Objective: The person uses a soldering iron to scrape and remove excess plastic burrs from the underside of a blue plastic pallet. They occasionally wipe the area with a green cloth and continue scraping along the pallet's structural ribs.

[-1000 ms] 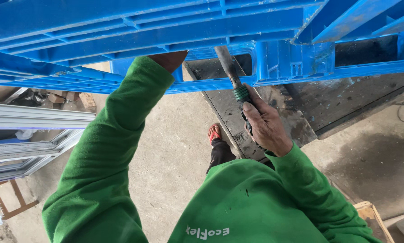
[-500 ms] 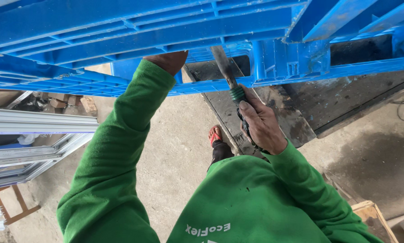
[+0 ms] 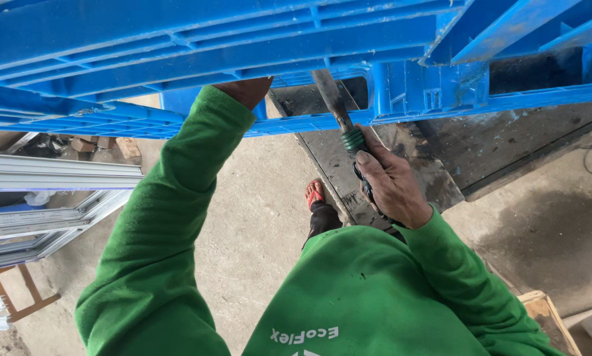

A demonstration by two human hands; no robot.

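While gripped: flat metal file (image 3: 332,102) w/ ribbed handle

Beneath you the concrete floor (image 3: 256,217) carries everything, grey and stained. A dark, worn metal plate (image 3: 434,158) lies flat on it, running from under the blue pallet (image 3: 177,59) toward the right edge of view; the pallet's lower edge sits over this plate. Your foot in a red sandal (image 3: 314,193) stands on the concrete just beside the plate's left edge. At the left edge, pale metal frame sections (image 3: 38,198) lie stacked on the floor, with a wooden frame (image 3: 19,296) near the lower left corner. A wooden box corner (image 3: 540,310) rests at the lower right.
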